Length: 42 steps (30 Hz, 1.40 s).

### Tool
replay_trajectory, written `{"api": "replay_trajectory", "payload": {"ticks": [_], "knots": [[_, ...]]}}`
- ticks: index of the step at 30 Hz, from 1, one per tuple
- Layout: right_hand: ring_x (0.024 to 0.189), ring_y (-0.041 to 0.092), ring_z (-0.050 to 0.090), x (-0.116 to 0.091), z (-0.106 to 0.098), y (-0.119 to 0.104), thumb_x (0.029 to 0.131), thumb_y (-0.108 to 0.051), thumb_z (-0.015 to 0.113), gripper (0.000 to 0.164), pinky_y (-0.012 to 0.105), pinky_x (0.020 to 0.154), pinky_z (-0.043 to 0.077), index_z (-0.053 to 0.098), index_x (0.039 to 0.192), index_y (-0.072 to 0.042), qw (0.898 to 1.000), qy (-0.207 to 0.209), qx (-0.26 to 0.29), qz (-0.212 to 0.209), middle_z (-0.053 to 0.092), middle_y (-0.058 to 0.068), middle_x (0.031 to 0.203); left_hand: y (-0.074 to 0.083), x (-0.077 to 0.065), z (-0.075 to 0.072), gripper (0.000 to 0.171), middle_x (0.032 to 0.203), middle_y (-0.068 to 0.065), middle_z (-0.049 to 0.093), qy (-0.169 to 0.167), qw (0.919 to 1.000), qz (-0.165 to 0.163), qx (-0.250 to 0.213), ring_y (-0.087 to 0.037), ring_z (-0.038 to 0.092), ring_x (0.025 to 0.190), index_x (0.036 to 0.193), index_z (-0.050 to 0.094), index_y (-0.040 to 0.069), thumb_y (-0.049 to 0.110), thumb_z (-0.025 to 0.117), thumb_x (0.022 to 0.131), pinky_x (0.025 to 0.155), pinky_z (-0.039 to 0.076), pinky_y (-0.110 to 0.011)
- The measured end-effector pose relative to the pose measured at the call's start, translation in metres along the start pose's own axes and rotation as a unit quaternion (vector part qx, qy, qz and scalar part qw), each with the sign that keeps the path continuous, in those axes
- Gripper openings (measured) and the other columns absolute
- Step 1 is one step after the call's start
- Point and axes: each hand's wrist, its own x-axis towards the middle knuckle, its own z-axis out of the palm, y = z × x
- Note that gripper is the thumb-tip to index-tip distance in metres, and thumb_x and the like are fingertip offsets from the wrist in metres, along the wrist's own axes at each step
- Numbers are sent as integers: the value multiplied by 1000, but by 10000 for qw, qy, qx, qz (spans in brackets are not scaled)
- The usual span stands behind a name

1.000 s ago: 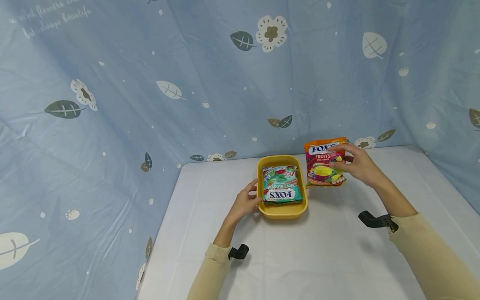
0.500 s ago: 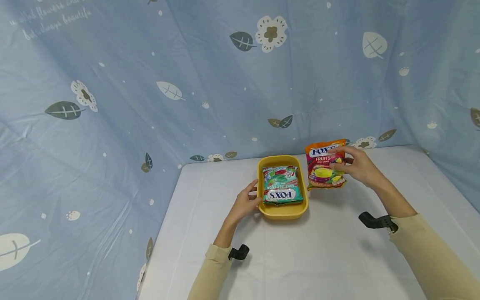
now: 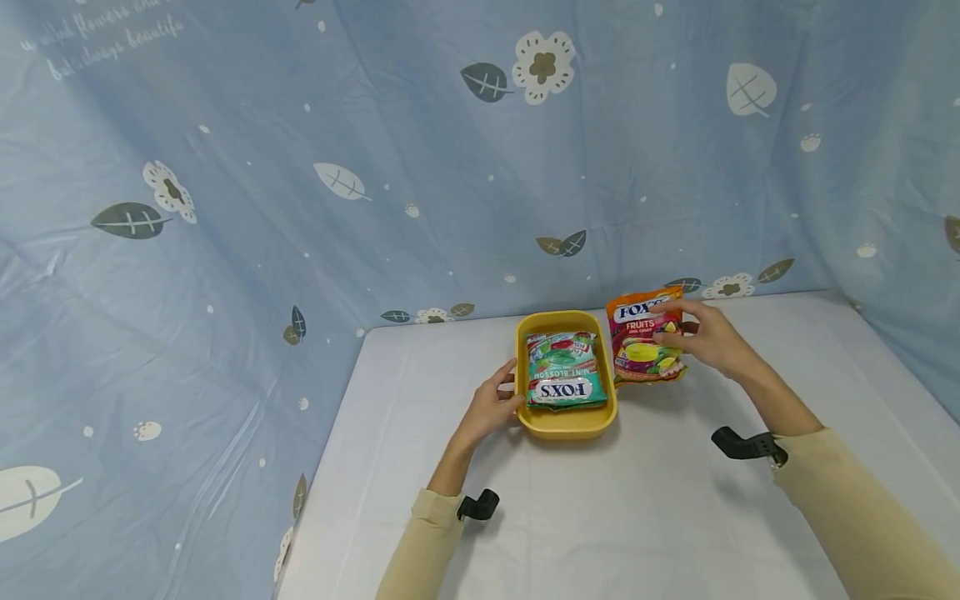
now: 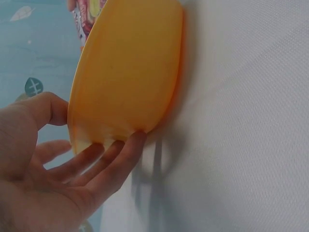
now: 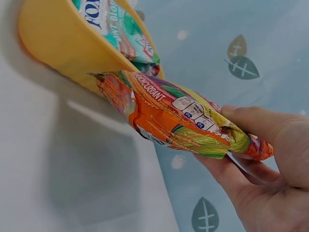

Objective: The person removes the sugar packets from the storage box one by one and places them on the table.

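Observation:
My right hand [image 3: 708, 336] pinches a bag of fruit candy [image 3: 643, 354], orange at the top with a purple front, between thumb and fingers. The bag is held nearly upright just right of the yellow container [image 3: 566, 427]. In the right wrist view the candy bag [image 5: 164, 111] overlaps the container's wall [image 5: 63, 43], and whether they touch cannot be told. Inside the container lies a green bag of mint candy [image 3: 566, 375]. My left hand [image 3: 486, 410] rests against the container's left side. Up close, the left hand's fingers [image 4: 104, 169] reach the outer wall, with the thumb at the rim.
A white cloth covers the table [image 3: 600, 517]. Behind and to the left hangs a blue curtain [image 3: 420, 108] with leaf and flower prints, meeting the table just behind the container. A black wrist mount [image 3: 480, 505] sits on each forearm.
My right hand has brought the fruit candy bag slightly down and to the left, closer to the container. The left hand and the container stay where they were.

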Motion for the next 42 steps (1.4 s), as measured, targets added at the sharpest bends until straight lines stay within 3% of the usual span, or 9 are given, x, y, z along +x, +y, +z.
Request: {"api": "replay_trajectory", "payload": {"ticks": [5, 7, 11, 14, 16, 20, 25, 42], "knots": [[125, 41, 46, 3, 3, 1, 93, -18, 67, 47, 61, 105, 43, 54, 137, -6, 10000, 23, 4, -2, 43, 23, 145, -1, 1, 0, 71, 138, -15, 53, 4, 10000, 61, -1, -28, 64, 113, 154, 32, 22, 10, 61, 91, 69, 63, -28], [123, 40, 47, 4, 4, 2, 93, -19, 67, 47, 52, 102, 48, 55, 137, -6, 10000, 31, -33, 1, 44, 23, 145, -1, 2, 0, 70, 138, -15, 53, 11, 10000, 61, 22, -28, 64, 114, 155, 32, 23, 10, 61, 91, 69, 63, -28], [120, 39, 50, 6, 7, 3, 93, -21, 67, 47, 22, 89, 52, 55, 136, -7, 10000, -17, -31, 23, 45, 22, 144, -1, 2, -1, 71, 138, -13, 53, 21, 10000, 9, 35, -27, 64, 114, 155, 32, 25, 10, 61, 92, 69, 63, -28], [118, 40, 52, 7, 9, 4, 93, -22, 67, 47, 13, 81, 51, 55, 136, -7, 10000, -77, 22, 38, 44, 22, 144, -1, 1, -1, 71, 138, -14, 53, 12, 10000, -2, 27, -27, 64, 113, 155, 32, 25, 10, 61, 92, 69, 63, -28], [117, 42, 53, 7, 10, 5, 93, -22, 67, 47, 15, 80, 53, 54, 136, -7, 9999, -92, 20, 64, 43, 23, 145, 0, 0, -1, 71, 138, -14, 52, 4, 10000, 14, 21, -27, 64, 113, 155, 32, 24, 10, 61, 92, 68, 63, -28], [117, 43, 53, 8, 11, 5, 94, -22, 66, 47, 34, 87, 59, 54, 137, -7, 9998, -87, -19, 160, 42, 23, 145, -3, 1, -1, 70, 138, -14, 53, -4, 10000, 45, -12, -27, 64, 113, 155, 32, 24, 11, 61, 92, 69, 63, -28], [122, 43, 50, 7, 12, 5, 94, -20, 66, 47, 55, 99, 50, 54, 137, -8, 9997, -109, -95, 191, 42, 24, 145, -6, 2, -1, 70, 137, -14, 53, -17, 10000, 58, -37, -27, 64, 112, 154, 32, 25, 11, 61, 92, 69, 63, -29], [112, 48, 58, 11, 22, 9, 95, -19, 64, 46, 36, 76, 63, 52, 138, -6, 9989, -342, 8, 314, 39, 27, 145, -6, 2, 0, 71, 138, -14, 53, 31, 10000, -2, -44, -27, 65, 112, 154, 33, 25, 12, 62, 91, 69, 63, -29]]}}
